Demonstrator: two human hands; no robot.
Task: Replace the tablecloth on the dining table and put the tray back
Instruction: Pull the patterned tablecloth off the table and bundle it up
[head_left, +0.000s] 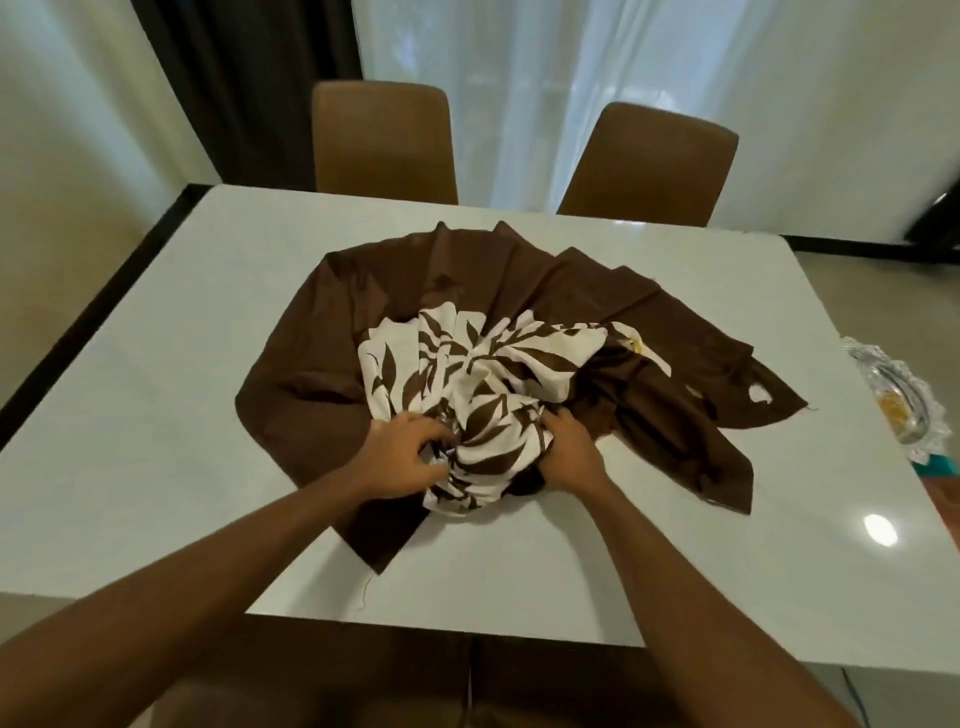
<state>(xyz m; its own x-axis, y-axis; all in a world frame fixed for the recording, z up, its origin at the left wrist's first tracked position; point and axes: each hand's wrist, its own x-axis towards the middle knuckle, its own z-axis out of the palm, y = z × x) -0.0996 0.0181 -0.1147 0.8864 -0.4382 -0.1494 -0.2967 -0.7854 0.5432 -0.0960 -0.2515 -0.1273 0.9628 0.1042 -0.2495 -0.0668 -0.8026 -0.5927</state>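
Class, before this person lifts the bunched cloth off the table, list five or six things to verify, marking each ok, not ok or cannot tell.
1. Left hand grips the cloth: ok.
2. Right hand grips the cloth: ok.
3. Nothing stands on the cloth: ok.
4. Tray lies apart from the cloth, at the right edge of the table: ok.
5. Cloth fully gathered: not ok, its brown edges lie spread out.
6. Replacement cloth at hand: cannot tell, none in view.

One cloth (467, 291), one table (156, 415), one tray (896, 397), two chairs (382, 140) (649, 161), two hands: left hand (400, 452), right hand (569, 452)
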